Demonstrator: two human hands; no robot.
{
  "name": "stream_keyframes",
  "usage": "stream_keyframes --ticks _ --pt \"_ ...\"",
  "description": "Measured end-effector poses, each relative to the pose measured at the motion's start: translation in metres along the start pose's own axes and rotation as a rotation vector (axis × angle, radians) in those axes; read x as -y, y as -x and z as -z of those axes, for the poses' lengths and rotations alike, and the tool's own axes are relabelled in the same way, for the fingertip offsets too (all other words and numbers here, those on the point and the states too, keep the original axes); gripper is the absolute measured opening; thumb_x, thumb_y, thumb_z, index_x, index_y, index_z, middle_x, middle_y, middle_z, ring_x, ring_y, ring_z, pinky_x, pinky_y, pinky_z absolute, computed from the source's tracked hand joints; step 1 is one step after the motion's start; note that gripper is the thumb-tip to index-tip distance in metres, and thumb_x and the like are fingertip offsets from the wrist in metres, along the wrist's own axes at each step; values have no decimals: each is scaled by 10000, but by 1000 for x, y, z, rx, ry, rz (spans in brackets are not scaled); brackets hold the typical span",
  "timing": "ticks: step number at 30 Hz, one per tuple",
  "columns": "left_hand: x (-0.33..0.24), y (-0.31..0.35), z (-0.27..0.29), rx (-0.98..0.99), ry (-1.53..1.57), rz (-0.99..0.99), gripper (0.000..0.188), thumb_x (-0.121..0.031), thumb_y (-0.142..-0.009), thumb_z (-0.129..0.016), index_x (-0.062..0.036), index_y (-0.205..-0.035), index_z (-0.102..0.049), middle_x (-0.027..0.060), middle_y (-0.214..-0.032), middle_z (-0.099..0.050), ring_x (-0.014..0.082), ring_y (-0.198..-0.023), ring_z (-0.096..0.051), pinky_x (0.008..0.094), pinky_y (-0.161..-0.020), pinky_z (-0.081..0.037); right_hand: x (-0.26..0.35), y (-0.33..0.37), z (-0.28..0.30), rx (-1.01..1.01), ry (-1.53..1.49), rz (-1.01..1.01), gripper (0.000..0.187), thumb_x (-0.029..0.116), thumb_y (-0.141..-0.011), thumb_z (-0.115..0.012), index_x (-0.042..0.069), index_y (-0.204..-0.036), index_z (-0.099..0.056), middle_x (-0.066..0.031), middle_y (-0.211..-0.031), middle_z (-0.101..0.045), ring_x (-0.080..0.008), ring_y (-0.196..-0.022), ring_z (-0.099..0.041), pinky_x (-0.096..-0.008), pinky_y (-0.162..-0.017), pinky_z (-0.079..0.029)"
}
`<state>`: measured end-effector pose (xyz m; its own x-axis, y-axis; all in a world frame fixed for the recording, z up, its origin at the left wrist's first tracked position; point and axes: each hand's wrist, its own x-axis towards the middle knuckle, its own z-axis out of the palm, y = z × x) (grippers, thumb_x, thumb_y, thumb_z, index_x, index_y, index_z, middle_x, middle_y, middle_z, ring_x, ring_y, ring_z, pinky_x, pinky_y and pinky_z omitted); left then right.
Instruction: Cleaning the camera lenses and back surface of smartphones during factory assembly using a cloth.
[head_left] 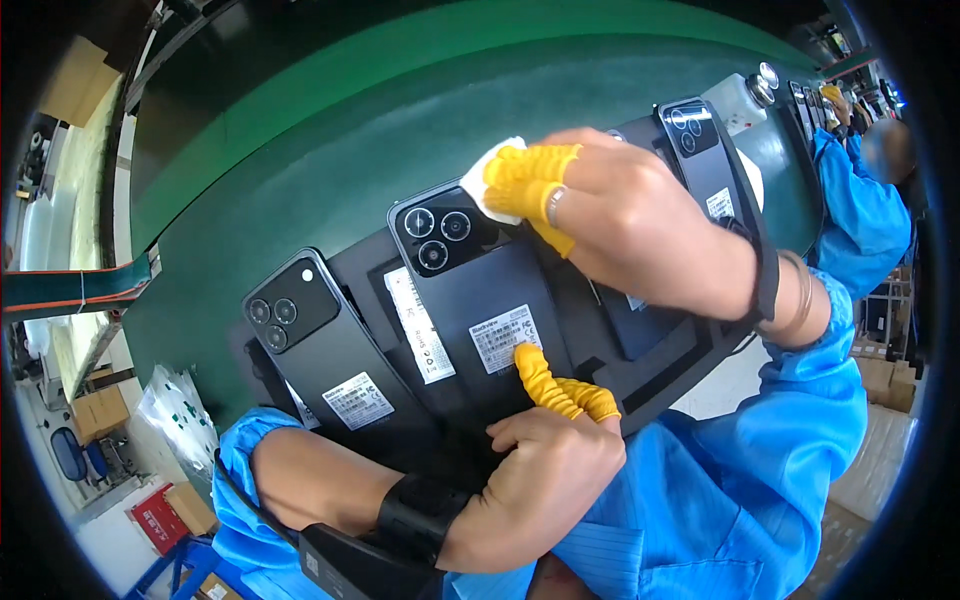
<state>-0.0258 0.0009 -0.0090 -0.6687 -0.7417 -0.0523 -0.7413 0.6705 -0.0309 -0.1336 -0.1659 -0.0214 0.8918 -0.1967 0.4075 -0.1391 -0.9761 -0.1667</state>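
A dark smartphone (pixel 490 300) lies back up in front of me, with three lenses in its black camera panel and a white label lower down. My right hand (pixel 640 215), in yellow finger cots, is closed on a white wipe (pixel 488 185) at the panel's upper right corner. My left hand (pixel 550 460) rests over the phone's lower right part; its fingers are apart, and one yellow-cotted fingertip touches the label. Another dark smartphone (pixel 335 350) lies to the left. A third phone (pixel 645 325) is partly hidden under my right hand.
The phones lie on a black tray (pixel 690 375) with cut-outs, on a green work surface (pixel 330 150). A further phone (pixel 700 150) and a white bottle with a metal top (pixel 740 103) are at the far right. Beyond, a blue-sleeved co-worker (pixel 860 220) sits. Clear plastic bags (pixel 175 415) hang at left.
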Motion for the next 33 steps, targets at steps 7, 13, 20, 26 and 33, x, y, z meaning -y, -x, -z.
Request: stream_keyframes --ticks 7,13,20,26,33 --pt "-1 -1 1 9 -26 36 117 -200 -739 -651 -88 -767 -667 -5 -437 -475 109 -345 -466 244 -342 -327 27 18 1 -78 -11 29 158 95 -641 -616 -10 -758 -597 -102 -687 -559 -265 -673 -597 -389 -848 -501" --pt "-3 -4 0 64 20 26 245 -224 -827 -541 -51 -906 -694 132 -519 -608 242 -403 -602 342 -366 -495 13 3 23 20 -107 -83 320 -100 -628 -653 -4 -932 -676 -131 -925 -674 -301 -850 -648 -416 -850 -517" --pt "-8 -1 -2 84 2 28 290 -227 -812 -545 17 -773 -695 152 -532 -621 224 -418 -614 314 -373 -493 2 -30 -10 17 -70 42 287 -75 -637 -662 -7 -916 -659 -128 -856 -659 -323 -818 -639 -424 -848 -510" --pt "-7 -1 -1 98 -35 21 187 -227 -775 -648 -93 -891 -707 11 -448 -502 121 -322 -430 269 -303 -289 -1 -45 -15 15 -128 187 111 42 -659 -627 11 -765 -615 -134 -693 -605 -302 -735 -617 -386 -881 -481" --pt "-6 -2 0 97 -31 35 333 -223 -843 -510 25 -719 -696 148 -533 -625 218 -423 -620 309 -386 -505 12 -37 -21 129 -305 347 81 121 -691 -596 46 -718 -608 -94 -660 -595 -253 -707 -630 -377 -888 -489"
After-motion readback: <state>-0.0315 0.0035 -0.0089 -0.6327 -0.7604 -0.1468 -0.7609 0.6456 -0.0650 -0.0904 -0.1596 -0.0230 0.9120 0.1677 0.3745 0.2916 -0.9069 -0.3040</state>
